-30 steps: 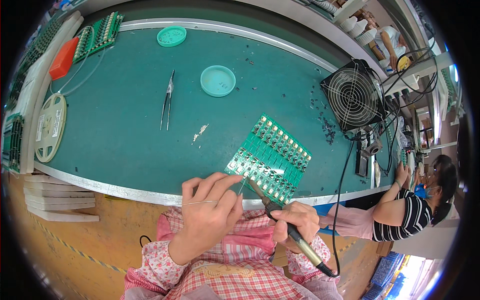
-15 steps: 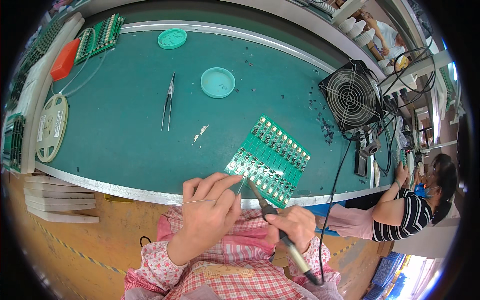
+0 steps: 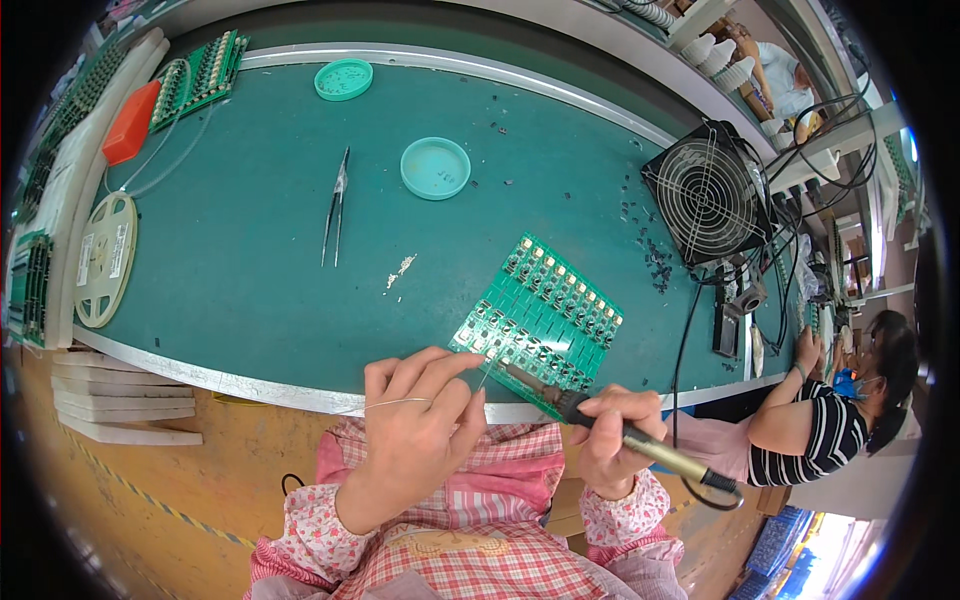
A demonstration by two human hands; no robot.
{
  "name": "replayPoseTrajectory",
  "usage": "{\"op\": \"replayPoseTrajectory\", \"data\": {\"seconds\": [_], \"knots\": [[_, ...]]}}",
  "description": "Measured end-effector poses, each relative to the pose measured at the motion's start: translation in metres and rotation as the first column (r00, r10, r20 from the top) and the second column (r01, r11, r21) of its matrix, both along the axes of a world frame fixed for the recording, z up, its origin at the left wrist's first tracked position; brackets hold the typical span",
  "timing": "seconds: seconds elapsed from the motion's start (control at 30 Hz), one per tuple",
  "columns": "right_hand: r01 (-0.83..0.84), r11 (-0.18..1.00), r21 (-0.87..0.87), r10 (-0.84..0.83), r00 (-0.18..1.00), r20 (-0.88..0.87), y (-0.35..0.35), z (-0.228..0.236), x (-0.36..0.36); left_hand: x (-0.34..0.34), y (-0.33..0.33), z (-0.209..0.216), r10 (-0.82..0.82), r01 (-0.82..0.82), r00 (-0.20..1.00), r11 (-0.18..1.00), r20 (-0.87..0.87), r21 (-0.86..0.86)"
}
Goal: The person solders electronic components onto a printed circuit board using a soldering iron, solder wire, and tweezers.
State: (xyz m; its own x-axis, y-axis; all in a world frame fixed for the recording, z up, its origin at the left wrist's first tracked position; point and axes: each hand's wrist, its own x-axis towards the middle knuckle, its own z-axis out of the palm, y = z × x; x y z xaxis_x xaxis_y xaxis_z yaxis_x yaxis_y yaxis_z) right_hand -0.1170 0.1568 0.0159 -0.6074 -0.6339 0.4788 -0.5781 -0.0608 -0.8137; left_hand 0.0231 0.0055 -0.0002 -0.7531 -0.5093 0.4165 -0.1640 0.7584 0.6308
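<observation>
Head-camera view: a green panel of circuit boards (image 3: 540, 322) lies on the near right part of the teal bench mat (image 3: 250, 260), its near corner reaching the metal bench edge (image 3: 230, 382). The left hand (image 3: 415, 430) is seen with thumb and forefinger pinched on a thin solder wire (image 3: 400, 403), the wire end held up toward the panel's near left corner. The right hand (image 3: 610, 440) is closed in a fist round the handle of a soldering iron (image 3: 600, 420), whose tip is laid on the same corner.

Several slips can be judged possible. The left fingertips are held close to the hot tip, so a burn could follow from a small slide of the wire. Neighbouring pads could be bridged if too much solder is fed. The panel is not clamped, so it could be pushed off line by the iron. The iron's cord (image 3: 685, 330) runs across the bench edge and could drag on the handle.

Packaging and labels are few: a white component reel (image 3: 105, 258) with a pale rectangular label lies flat at the left edge; an orange box (image 3: 131, 122) sits far left beside more green boards (image 3: 200, 75); two round teal lids (image 3: 435, 167) rest far along the mat. Tweezers (image 3: 336, 205) lie well apart from the hands, and a small black fan (image 3: 708, 195) stands to the right.
</observation>
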Motion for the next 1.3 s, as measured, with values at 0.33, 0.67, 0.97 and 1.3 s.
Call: {"op": "replayPoseTrajectory", "data": {"seconds": [0.33,0.67,0.97,1.3], "knots": [[-0.183,0.982,0.044,0.187,0.924,-0.334,-0.008,0.002,0.002,-0.003,0.000,-0.001,0.014,-0.014,1.000,1.000,0.004,-0.020],[-0.218,0.956,0.197,0.292,0.637,-0.713,-0.004,-0.003,0.009,-0.002,0.000,-0.002,0.007,-0.008,1.000,1.000,-0.002,-0.018],[-0.002,0.999,0.049,0.009,0.989,-0.149,-0.001,0.013,-0.005,-0.002,-0.003,0.002,0.002,-0.002,1.000,1.000,-0.014,0.009],[0.075,0.997,-0.035,-0.052,0.900,0.433,-0.025,0.002,-0.027,-0.008,-0.005,0.003,0.014,-0.014,1.000,0.999,0.011,0.038]]}}
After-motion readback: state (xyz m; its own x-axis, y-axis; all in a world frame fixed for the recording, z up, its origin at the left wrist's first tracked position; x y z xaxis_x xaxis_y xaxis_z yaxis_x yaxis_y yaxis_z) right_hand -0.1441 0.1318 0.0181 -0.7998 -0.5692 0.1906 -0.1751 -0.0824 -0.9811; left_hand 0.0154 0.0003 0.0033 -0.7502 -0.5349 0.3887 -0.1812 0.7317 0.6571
